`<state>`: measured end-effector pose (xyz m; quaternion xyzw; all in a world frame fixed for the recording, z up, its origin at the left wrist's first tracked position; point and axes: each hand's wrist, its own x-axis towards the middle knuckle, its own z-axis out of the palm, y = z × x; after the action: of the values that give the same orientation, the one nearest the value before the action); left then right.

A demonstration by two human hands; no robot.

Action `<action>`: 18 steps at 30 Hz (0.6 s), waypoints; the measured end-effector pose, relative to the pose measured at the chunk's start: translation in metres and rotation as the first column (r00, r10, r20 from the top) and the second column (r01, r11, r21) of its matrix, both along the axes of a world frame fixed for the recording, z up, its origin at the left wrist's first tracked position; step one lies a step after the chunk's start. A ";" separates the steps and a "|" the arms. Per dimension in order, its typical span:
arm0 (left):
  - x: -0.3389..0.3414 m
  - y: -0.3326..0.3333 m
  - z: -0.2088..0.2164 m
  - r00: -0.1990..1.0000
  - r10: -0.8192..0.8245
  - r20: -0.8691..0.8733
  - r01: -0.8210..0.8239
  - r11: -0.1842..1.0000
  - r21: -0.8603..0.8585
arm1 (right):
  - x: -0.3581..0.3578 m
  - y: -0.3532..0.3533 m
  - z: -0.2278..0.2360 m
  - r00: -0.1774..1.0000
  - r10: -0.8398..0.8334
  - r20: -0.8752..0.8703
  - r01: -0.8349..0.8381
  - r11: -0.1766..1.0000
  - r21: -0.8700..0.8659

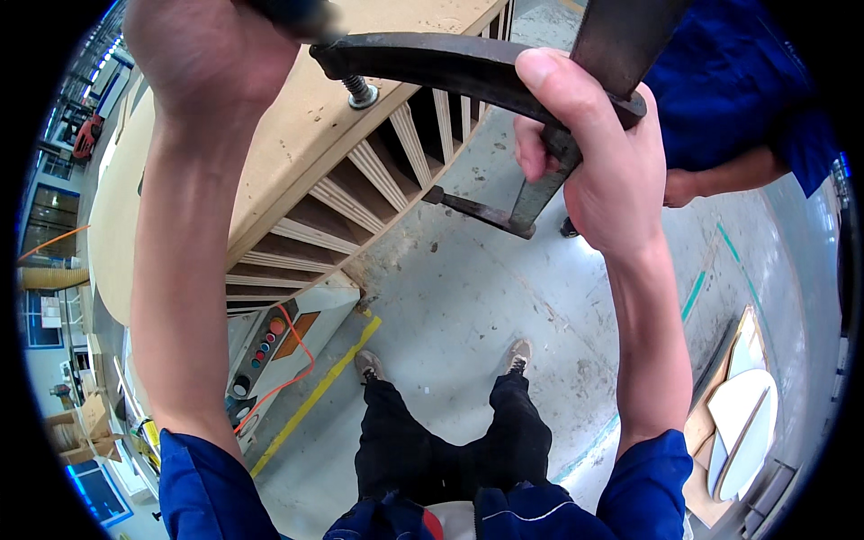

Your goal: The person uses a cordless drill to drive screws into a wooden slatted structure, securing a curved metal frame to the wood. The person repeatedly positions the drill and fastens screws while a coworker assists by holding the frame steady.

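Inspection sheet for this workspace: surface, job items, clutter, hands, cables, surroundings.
Surface: tan board top, small specks on it.
Job items: dark clamp at slatted wooden structure; screw foot appears to rest on the top, lower end's contact unclear.
Clutter: flat board pieces stacked at right.
Hands: right hand grips the clamp; left hand by dark handle, fingers out of frame.
Cables: orange cable loops by button panel.
Surroundings: another person in blue at right; yellow floor line.
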<state>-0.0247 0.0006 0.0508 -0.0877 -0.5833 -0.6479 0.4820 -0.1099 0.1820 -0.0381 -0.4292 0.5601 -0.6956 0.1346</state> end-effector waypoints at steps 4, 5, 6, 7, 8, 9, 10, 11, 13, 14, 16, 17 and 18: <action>0.007 0.000 -0.010 0.982 -0.170 -0.077 0.163 0.983 -0.088 | -0.002 0.002 0.000 1.000 0.021 -0.014 -0.021 1.000 0.023; 0.008 0.001 -0.007 0.988 -0.130 -0.084 0.122 0.988 -0.093 | -0.002 0.002 0.000 0.999 0.031 -0.028 -0.031 0.999 0.021; 0.007 0.006 -0.011 0.992 -0.089 -0.091 0.080 0.992 -0.098 | -0.003 0.003 0.000 0.999 0.033 -0.029 -0.032 0.999 0.030; 0.007 0.010 -0.008 1.000 -0.014 -0.025 0.011 0.992 -0.123 | -0.003 0.004 0.001 0.999 0.031 -0.042 -0.030 0.999 0.024; 0.006 0.015 -0.006 0.997 0.081 -0.020 -0.083 0.987 -0.138 | -0.003 0.004 0.001 0.999 0.022 -0.043 -0.021 0.999 0.030; 0.003 0.023 -0.006 0.984 0.176 -0.014 -0.176 0.973 -0.152 | -0.003 0.004 0.001 0.999 0.025 -0.048 -0.024 0.999 0.027; -0.004 0.031 -0.013 0.955 0.289 -0.064 -0.295 0.945 -0.143 | -0.003 0.004 0.000 0.999 0.004 -0.039 -0.003 1.000 0.024; 0.002 0.035 -0.008 0.955 0.288 -0.074 -0.296 0.943 -0.149 | -0.002 0.004 -0.001 0.999 -0.007 -0.037 0.008 1.000 0.010; 0.010 0.039 -0.007 0.983 0.176 -0.050 -0.182 0.967 -0.176 | -0.001 0.002 -0.003 0.999 -0.030 -0.028 0.029 0.999 -0.033; 0.016 0.038 -0.006 0.985 0.166 -0.038 -0.170 0.969 -0.179 | -0.001 0.001 -0.003 0.999 -0.038 -0.020 0.037 0.997 -0.063; 0.019 0.032 -0.009 0.986 0.163 -0.034 -0.167 0.968 -0.186 | 0.000 -0.001 -0.004 0.999 -0.050 -0.012 0.049 0.994 -0.097; 0.019 0.028 -0.010 0.985 0.171 -0.035 -0.175 0.968 -0.182 | 0.000 -0.001 -0.004 0.999 -0.050 -0.014 0.048 0.994 -0.100; 0.018 0.024 -0.011 0.985 0.172 -0.034 -0.175 0.968 -0.180 | 0.000 -0.001 -0.004 0.999 -0.047 -0.016 0.045 0.995 -0.094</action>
<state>-0.0064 0.0244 0.0398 -0.0861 -0.6412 -0.5463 0.5320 -0.1100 0.1814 -0.0426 -0.4284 0.5380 -0.7200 0.0933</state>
